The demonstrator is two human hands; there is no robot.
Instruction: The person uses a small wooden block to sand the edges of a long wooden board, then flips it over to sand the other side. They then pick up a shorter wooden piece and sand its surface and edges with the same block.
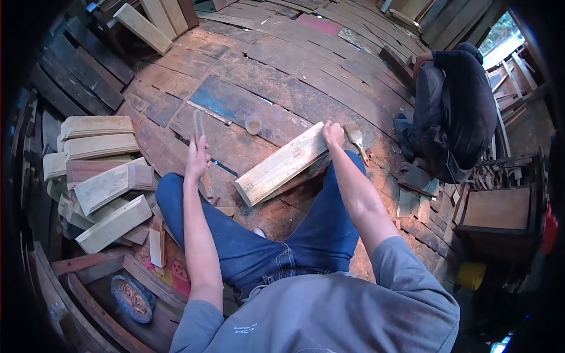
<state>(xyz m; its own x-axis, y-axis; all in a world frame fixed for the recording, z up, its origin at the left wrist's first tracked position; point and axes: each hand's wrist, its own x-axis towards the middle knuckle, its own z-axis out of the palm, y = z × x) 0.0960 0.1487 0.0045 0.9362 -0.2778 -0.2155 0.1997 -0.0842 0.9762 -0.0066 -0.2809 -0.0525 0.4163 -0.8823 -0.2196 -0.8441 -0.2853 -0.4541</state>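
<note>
My left hand [198, 157] is closed around a thin tool [198, 125], whose blade points away from me above the floor. My right hand [333, 135] grips the far right end of a pale wooden board [282, 166], which lies tilted between my knees over another piece of wood. Just right of that hand is a wide brush [355, 139] with a pale handle. A small clear cup [253, 124] stands beyond the board. Near my left knee, a thin blue-tipped stick [223, 167] lies on the floor.
Pale boards [112, 176] are stacked at the left. A bowl of shavings [133, 299] sits at the lower left. Another person [456, 112] in dark clothes bends down at the right, near a wooden cabinet [497, 209]. More planks [141, 28] lean at the back left.
</note>
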